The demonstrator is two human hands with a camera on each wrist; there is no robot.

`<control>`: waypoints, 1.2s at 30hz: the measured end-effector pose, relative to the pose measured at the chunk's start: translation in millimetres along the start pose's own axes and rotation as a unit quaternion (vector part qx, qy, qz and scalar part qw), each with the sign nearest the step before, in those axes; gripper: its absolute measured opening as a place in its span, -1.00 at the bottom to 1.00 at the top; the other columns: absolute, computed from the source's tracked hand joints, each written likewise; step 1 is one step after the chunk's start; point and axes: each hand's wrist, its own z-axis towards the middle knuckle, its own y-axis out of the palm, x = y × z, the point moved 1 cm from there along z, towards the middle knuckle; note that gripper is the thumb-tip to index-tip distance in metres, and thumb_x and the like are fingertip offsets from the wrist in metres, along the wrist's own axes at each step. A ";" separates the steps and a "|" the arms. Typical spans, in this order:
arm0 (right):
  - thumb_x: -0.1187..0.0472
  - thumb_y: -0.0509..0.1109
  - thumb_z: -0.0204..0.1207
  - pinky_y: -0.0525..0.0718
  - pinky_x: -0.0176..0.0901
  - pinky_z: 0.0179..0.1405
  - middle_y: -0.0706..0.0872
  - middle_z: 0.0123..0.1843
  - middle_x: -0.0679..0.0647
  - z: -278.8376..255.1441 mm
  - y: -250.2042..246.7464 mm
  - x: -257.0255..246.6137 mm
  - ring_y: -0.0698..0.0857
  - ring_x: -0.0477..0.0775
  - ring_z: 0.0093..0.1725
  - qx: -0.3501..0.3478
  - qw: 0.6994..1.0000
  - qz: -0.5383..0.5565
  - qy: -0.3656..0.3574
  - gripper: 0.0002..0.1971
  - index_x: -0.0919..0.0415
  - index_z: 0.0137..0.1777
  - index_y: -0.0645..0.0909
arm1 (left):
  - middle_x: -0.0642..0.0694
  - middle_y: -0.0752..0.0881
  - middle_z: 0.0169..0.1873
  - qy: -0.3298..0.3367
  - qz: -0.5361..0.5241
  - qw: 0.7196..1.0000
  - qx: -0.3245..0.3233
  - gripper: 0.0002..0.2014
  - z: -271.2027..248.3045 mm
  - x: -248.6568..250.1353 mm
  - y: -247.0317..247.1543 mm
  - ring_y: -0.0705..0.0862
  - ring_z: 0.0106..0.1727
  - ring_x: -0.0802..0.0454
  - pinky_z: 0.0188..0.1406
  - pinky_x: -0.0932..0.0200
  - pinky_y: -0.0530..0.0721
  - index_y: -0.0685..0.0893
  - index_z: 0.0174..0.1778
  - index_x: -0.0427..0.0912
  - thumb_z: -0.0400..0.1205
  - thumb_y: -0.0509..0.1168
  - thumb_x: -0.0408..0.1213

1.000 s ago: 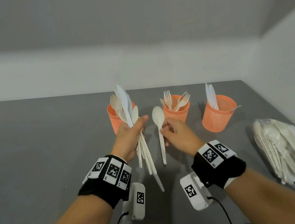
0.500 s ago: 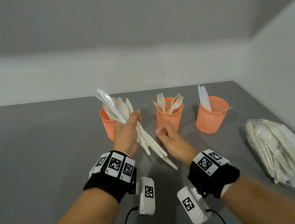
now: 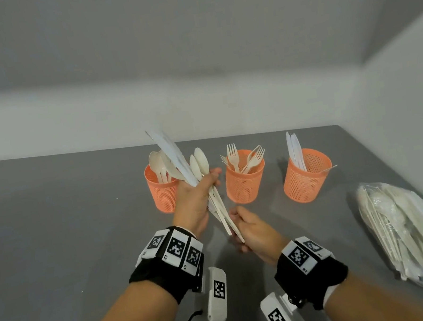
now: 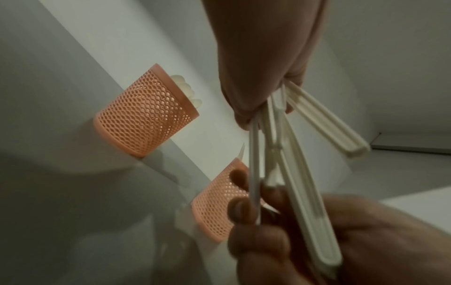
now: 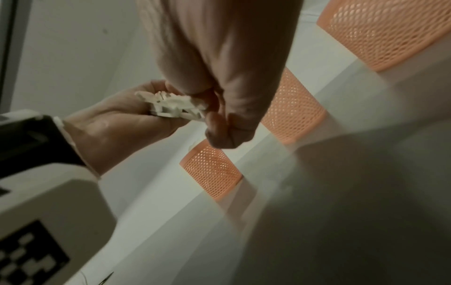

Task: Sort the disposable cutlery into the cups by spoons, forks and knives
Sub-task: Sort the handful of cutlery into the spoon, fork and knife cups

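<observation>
My left hand [image 3: 205,189] grips a bundle of white cutlery [image 3: 176,155], spoons and knives, held upright and tilted left in front of the spoon cup [image 3: 162,196]. My right hand [image 3: 236,222] is just below it and pinches the handle ends [image 3: 230,227] of the bundle. In the left wrist view the right hand's fingers [image 4: 240,210] close on one thin handle [image 4: 253,169]. The right wrist view shows the handle ends [image 5: 171,108] end-on between both hands. The fork cup [image 3: 245,182] stands in the middle and the knife cup [image 3: 306,181] to its right.
A clear plastic bag [image 3: 404,234] with more white cutlery lies on the grey table [image 3: 50,243] at the right, close to the side wall. The three orange mesh cups stand in a row near the back wall.
One second ago my right hand held a single spoon upright; that spoon has left it, and the hand now pinches the bundle's lower ends. My left hand tilted the bundle leftward.
</observation>
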 end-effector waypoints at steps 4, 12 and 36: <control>0.26 0.08 0.67 0.55 -0.16 -0.16 0.58 -0.24 0.01 0.9 -6.0 -20.1 0.56 -0.06 -0.25 0.008 0.993 -0.098 -0.059 -0.79 0.26 0.15 0.52 | -0.11 0.61 -0.51 -0.024 0.026 0.999 -0.042 -0.93 -6.1 -6.1 3.6 0.61 -0.48 0.11 -0.43 0.27 0.64 0.61 -0.18 -0.36 0.59 0.30 -0.43; -0.08 0.46 0.40 0.44 -0.18 0.33 0.39 0.20 -0.03 5.0 -28.2 -93.8 0.45 -0.05 0.25 0.162 0.907 -0.287 -0.264 -0.39 0.18 0.39 0.47 | -0.18 0.68 -0.38 0.060 0.194 0.979 -0.028 -0.91 -8.5 -12.0 13.7 0.64 -0.47 0.12 -0.47 0.31 0.63 0.66 -0.15 -0.26 0.55 0.29 -0.51; 0.16 0.30 0.59 0.71 0.02 -0.21 0.77 -0.06 0.32 16.9 -68.7 -72.7 0.75 0.19 -0.11 0.012 0.995 0.048 -0.090 -0.77 0.32 0.01 0.68 | -0.15 0.59 -0.33 -0.136 0.052 0.969 -0.198 -0.74 -13.1 -22.1 32.3 0.53 -0.56 0.12 -0.55 0.26 0.57 0.53 0.18 -0.25 0.58 0.33 -0.39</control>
